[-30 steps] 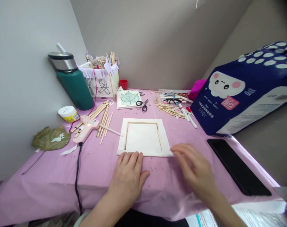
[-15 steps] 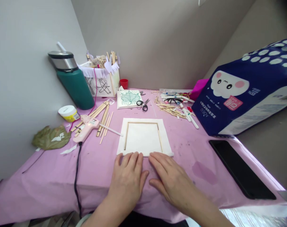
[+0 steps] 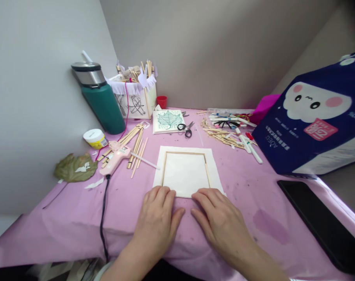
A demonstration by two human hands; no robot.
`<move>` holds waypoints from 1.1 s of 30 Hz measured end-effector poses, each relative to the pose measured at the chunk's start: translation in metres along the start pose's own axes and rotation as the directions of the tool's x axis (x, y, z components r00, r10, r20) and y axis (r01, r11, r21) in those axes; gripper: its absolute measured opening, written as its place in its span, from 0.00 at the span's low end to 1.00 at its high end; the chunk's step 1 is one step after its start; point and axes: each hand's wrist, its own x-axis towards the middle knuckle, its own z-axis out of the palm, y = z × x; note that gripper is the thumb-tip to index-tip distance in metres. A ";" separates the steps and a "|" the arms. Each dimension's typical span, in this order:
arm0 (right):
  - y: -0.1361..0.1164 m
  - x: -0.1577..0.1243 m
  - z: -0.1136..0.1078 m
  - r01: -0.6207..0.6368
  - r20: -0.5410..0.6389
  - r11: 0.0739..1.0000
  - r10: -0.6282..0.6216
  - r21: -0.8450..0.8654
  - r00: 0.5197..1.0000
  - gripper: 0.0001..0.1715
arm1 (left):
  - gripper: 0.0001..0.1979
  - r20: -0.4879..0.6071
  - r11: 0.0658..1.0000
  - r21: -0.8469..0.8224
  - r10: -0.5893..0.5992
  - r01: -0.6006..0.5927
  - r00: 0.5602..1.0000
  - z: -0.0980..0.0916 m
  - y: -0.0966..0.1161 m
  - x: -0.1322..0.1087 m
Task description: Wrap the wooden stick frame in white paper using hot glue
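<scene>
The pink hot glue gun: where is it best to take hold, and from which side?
Take the handle of the pink hot glue gun from the near side, with the left hand: it lies on its side, slanting toward that hand, and the black cord leaves its lower end.

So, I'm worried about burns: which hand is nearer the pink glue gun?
Left. The left hand lies in front of and to the right of the pink plastic hot glue gun; the right hand is farther right, beyond the left hand.
</scene>
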 end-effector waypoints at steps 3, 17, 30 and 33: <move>-0.002 0.000 0.002 0.001 -0.017 0.999 -0.002 -0.033 1.000 0.09 | 0.13 0.041 0.999 -0.035 0.003 -0.002 0.999 -0.005 -0.004 0.002; -0.013 0.015 0.002 0.041 -0.024 0.978 -0.047 -0.205 0.999 0.03 | 0.13 0.005 0.921 -0.375 -0.110 0.104 0.994 -0.028 -0.037 0.004; -0.014 0.033 0.019 0.006 -0.035 1.000 -0.007 -0.031 0.999 0.07 | 0.08 0.102 0.999 0.008 0.047 -0.048 0.994 -0.014 -0.027 0.018; -0.013 0.037 0.015 -0.049 0.045 0.998 0.047 0.041 0.998 0.06 | 0.09 0.142 0.996 0.028 0.077 -0.082 0.987 -0.017 -0.030 0.022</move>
